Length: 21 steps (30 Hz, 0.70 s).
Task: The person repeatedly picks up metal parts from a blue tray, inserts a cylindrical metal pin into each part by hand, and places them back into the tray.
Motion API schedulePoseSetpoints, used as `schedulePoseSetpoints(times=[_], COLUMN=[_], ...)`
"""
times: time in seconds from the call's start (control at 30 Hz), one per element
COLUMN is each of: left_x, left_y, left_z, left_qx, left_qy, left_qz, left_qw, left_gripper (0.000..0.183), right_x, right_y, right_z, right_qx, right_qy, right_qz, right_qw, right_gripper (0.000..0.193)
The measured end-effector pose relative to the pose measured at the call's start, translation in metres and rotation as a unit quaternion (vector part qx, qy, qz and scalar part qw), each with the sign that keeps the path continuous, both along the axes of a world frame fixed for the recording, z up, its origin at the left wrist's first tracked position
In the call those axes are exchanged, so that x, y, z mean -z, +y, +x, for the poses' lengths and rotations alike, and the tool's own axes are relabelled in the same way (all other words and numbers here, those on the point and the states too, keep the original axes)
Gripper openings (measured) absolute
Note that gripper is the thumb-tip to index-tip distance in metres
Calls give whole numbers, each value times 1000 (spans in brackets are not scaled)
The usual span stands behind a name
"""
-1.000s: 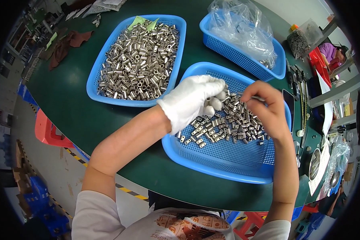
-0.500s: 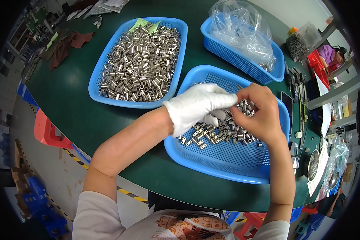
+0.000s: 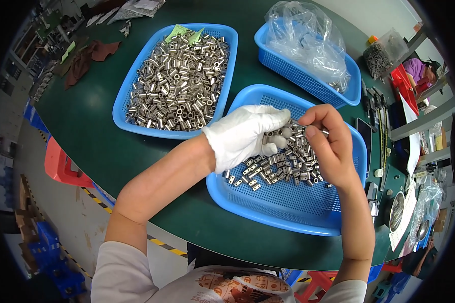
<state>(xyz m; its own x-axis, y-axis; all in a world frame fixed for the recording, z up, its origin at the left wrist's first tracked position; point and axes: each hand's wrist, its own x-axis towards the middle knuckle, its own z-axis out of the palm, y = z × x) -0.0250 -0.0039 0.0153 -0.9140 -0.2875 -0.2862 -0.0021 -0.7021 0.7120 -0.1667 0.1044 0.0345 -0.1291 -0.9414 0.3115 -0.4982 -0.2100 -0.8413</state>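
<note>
Over the near blue basket [image 3: 283,212], both my hands are held close together. My left hand [image 3: 247,131], in a white glove, is closed with its fingers curled around small metal sleeves [image 3: 275,133]. My bare right hand [image 3: 336,151] faces it, thumb and forefinger pinched together near the glove's fingertips; the small thing between them is too hard to make out. Beneath the hands lies a pile of short silvery metal sleeves with side holes [image 3: 280,169], partly hidden by my fingers.
A second blue basket [image 3: 117,108], heaped with similar sleeves and a green slip [image 3: 179,33], stands to the left. Behind is a blue basket [image 3: 308,81] holding a clear plastic bag [image 3: 308,45]. Hand tools [image 3: 379,111] and a phone [image 3: 363,132] lie at right; a person [image 3: 422,70] is beyond.
My right hand has drawn slightly away from the gloved fingertips, its thumb and forefinger now closer together. The glove has shifted a little left, and metal sleeves show under its fingers.
</note>
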Motion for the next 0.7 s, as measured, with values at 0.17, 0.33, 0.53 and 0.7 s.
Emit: schedulePoseSetpoints(times=[0.17, 0.33, 0.53, 0.7], left_x=[-1, -3, 6, 4], left_y=[1, 3, -4, -7], left_z=[0, 1, -1, -1], left_qx=[-10, 13, -52, -64], left_qy=[-15, -35, 15, 39], left_qz=[-22, -59, 15, 106], left_qw=[1000, 998, 998, 992], left_gripper=[13, 14, 16, 13], right_x=[1, 9, 3, 15], right_y=[0, -5, -4, -10], right_z=[1, 9, -16, -19], right_qx=[-18, -7, 43, 18], right_qy=[-18, 18, -15, 430], right_qz=[11, 3, 42, 51], right_qw=[1000, 1000, 998, 901], right_gripper=[12, 10, 3, 8])
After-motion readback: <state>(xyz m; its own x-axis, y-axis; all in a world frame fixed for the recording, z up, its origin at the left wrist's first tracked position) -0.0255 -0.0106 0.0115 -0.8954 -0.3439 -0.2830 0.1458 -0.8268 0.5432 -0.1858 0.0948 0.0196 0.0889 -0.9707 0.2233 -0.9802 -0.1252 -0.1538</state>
